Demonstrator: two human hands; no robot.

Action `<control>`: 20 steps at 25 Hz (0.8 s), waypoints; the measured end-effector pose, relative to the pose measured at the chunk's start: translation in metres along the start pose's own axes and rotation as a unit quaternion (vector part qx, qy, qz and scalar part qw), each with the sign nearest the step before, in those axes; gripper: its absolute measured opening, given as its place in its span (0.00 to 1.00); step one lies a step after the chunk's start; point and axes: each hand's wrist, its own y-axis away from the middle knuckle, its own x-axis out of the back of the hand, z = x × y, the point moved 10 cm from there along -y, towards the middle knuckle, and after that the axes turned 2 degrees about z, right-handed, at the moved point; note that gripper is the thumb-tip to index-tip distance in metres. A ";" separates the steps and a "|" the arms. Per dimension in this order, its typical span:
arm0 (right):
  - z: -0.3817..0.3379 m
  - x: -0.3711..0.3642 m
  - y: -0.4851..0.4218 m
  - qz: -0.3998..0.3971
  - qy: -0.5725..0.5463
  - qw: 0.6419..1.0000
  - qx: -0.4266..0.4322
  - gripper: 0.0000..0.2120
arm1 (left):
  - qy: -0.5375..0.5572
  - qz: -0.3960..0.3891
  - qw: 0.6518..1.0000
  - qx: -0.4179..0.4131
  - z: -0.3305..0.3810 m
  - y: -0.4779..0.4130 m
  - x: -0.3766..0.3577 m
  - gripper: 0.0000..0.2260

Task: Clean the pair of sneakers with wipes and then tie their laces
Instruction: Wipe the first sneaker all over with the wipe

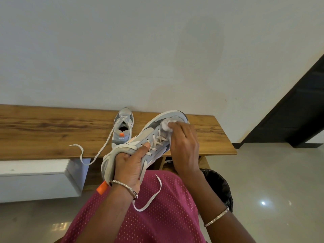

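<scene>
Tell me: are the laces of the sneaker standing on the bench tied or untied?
Untied. One lace trails from the sneaker across the bench and past its front edge.

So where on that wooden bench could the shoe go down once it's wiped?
Left of the resting sneaker, the bench is bare from wall to front edge, except its loose lace near the front. A smaller bare patch lies at the right end, past the right hand. The middle is crowded: the held sneaker hangs there.
</scene>
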 end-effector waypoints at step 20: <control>-0.009 0.020 -0.006 0.069 -0.068 0.995 -0.020 0.13 | -0.035 -0.054 0.994 -0.088 0.019 0.008 -0.014 0.17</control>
